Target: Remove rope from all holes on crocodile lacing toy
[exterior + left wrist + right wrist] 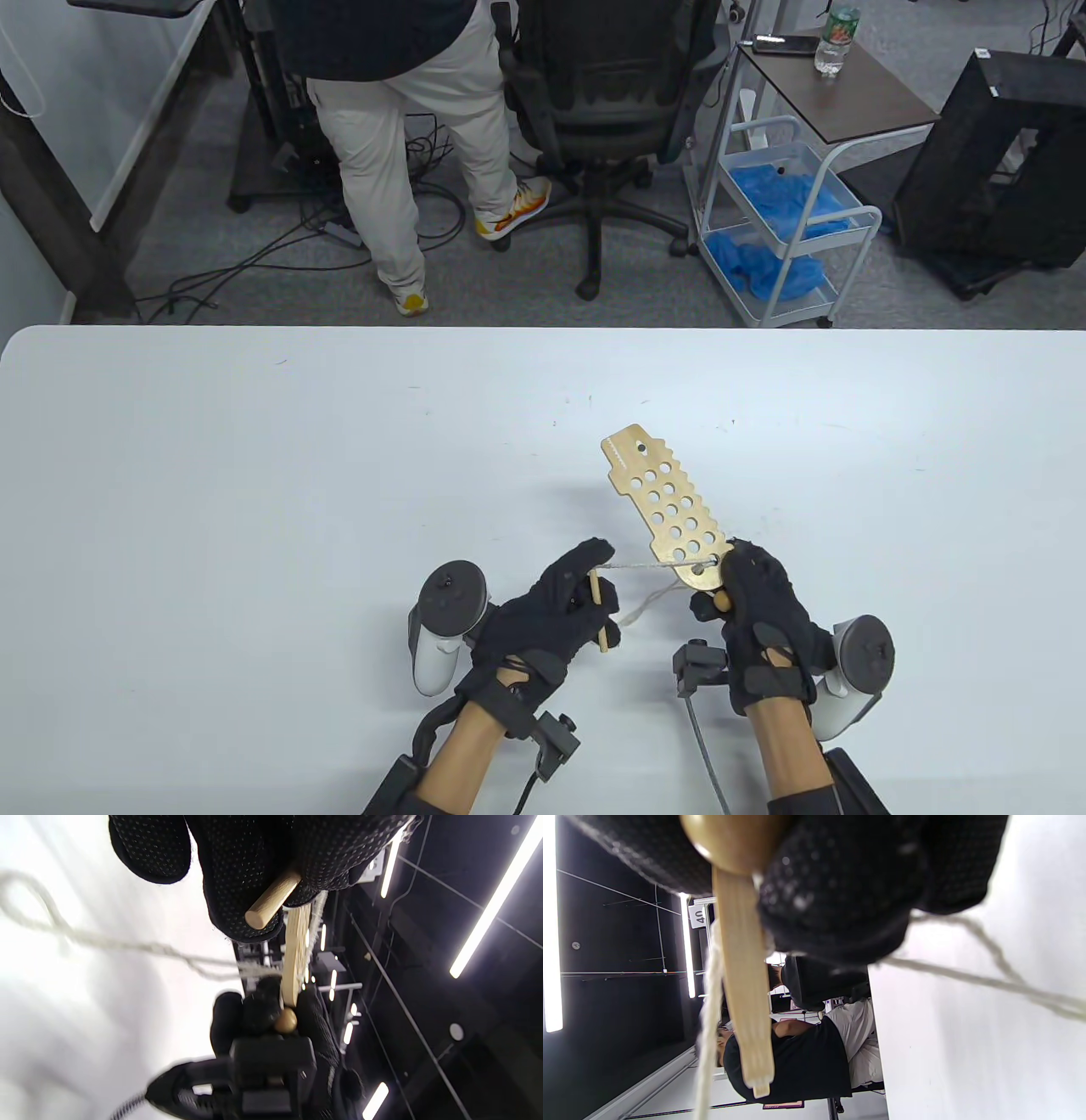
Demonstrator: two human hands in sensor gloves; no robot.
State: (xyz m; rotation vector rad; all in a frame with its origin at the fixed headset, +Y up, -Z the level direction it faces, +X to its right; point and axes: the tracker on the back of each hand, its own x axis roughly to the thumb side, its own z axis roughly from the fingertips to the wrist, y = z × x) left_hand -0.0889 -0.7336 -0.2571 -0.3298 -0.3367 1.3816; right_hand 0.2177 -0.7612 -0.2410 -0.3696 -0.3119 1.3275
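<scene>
A flat wooden crocodile lacing board (666, 505) full of round holes is held above the table, tilted away. My right hand (747, 594) grips its near end, next to a wooden bead (721, 599). A pale rope (653, 568) runs taut from a hole near that end to my left hand (564, 607), which pinches the wooden lacing stick (599, 613) tied to the rope. A slack loop of rope (645, 604) hangs below. In the left wrist view the stick (271, 899) pokes out between my fingers, with the board (295, 955) edge-on. The right wrist view shows the board (744, 984) edge-on and the rope (988, 980).
The white table (254, 509) spreads wide to the left and far side. Beyond its far edge stand a person (399, 136), an office chair (602, 102) and a cart (789, 229) with blue cloths.
</scene>
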